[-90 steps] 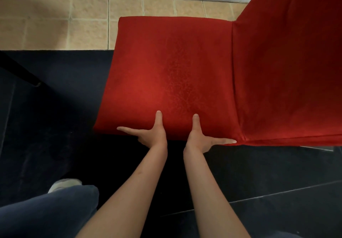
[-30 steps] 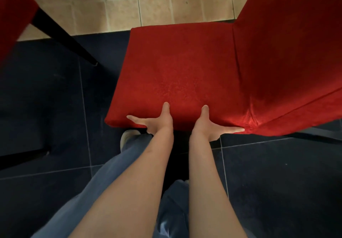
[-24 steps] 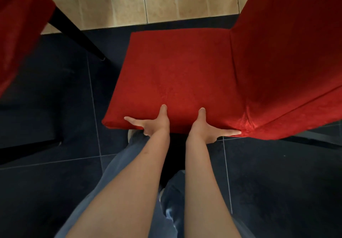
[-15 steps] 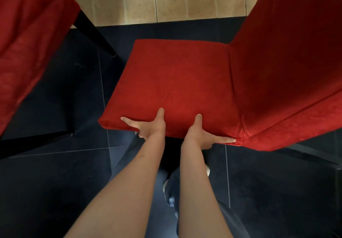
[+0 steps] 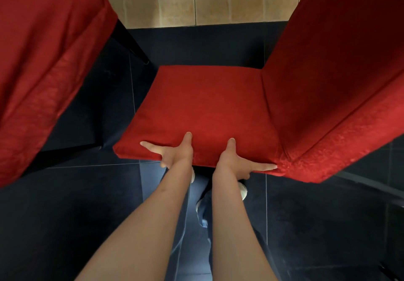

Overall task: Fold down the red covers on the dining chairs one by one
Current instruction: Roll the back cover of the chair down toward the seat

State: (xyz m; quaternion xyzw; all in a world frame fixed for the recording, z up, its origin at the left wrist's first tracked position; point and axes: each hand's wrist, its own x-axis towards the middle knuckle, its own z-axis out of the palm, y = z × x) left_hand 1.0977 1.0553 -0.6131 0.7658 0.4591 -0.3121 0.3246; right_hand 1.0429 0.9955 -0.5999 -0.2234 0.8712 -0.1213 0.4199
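A dining chair in a red cover stands before me, its seat (image 5: 203, 105) in the middle of the view and its tall back (image 5: 328, 73) rising on the right. Both my hands are on the seat's near edge. My left hand (image 5: 175, 154) has its thumb on top, its forefinger stretched leftward along the edge and the other fingers curled under it. My right hand (image 5: 234, 162) mirrors this, with its forefinger pointing right toward the corner where seat and back meet. The cover lies smooth and taut over the seat.
A second red-covered chair (image 5: 43, 62) fills the left side, with a black leg (image 5: 131, 42) showing beside it. Dark floor tiles (image 5: 65, 215) lie below and beige tiles (image 5: 218, 0) beyond. My jeans and white shoes (image 5: 242, 190) are under the seat's edge.
The view has swung, so the seat sits lower and farther from the beige tiles, and the left chair has come well into sight. Both hands keep the same hold on the seat edge.
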